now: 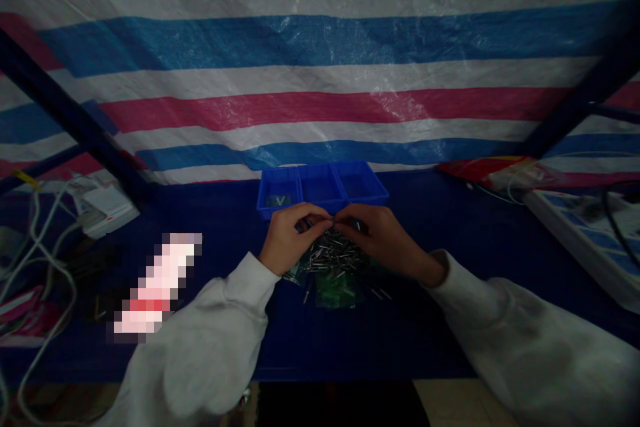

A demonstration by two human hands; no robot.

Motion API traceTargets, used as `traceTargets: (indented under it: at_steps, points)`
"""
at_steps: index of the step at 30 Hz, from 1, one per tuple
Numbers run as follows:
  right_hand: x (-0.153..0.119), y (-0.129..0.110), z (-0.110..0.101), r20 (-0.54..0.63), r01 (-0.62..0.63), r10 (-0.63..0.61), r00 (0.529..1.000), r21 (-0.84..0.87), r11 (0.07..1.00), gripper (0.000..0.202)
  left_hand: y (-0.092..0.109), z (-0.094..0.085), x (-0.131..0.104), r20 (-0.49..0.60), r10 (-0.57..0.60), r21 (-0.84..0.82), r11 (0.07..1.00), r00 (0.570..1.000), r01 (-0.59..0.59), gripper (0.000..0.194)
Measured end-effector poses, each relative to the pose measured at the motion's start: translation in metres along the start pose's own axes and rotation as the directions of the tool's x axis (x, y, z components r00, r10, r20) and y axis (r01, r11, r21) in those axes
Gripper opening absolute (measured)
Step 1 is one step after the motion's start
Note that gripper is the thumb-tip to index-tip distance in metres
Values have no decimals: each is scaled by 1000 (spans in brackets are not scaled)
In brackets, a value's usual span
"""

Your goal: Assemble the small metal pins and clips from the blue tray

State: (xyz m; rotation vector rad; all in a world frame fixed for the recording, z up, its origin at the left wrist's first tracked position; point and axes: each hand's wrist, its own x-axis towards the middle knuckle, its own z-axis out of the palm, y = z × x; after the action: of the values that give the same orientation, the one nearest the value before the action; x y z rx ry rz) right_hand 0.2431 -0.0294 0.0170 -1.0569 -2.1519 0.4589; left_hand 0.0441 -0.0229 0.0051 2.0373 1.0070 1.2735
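My left hand [289, 235] and my right hand [384, 237] meet fingertip to fingertip, each closed in a pinch. Whatever lies between the fingertips is too small and dark to make out. Just below them spreads a pile of thin, shiny metal pins [336, 255], which look like rivets or nails. A green-tinted plastic bag [337, 292] lies at the near side of the pile. Behind my hands stands a blue tray [321, 183] with three compartments; its left one holds a small clear packet [279, 201].
A few loose pins [383, 293] lie on the dark blue table [350, 340]. At left are white cables [37, 247], a white box [109, 208] and a blurred-out bright object [157, 283]. A red package [493, 172] and a white-edged case [580, 240] sit at right. Striped sheeting [320, 40] hangs behind.
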Motion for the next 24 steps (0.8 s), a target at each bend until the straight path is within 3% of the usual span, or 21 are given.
traceTargets:
  at_steps: [4,7,11,20,24]
  points:
    - [0,-3,0,-2,-38,38,999,-16,999,9,-1,-1,-2,-26,106,125,987,994,-102,16]
    - [-1,-5,-1,-2,-57,57,998,-18,998,11,-1,-1,-5,12,207,269,942,978,-202,12]
    - [-2,-6,0,2,-39,39,999,-4,999,13,-3,0,-10,53,250,382,889,967,-251,12]
    - [-3,-8,0,-13,1,-1,1000,8,1000,11,-2,2,-9,85,317,365,872,944,-326,7]
    - [-2,-6,0,-30,-9,9,1000,11,1000,12,-1,2,-8,54,307,313,898,950,-308,10]
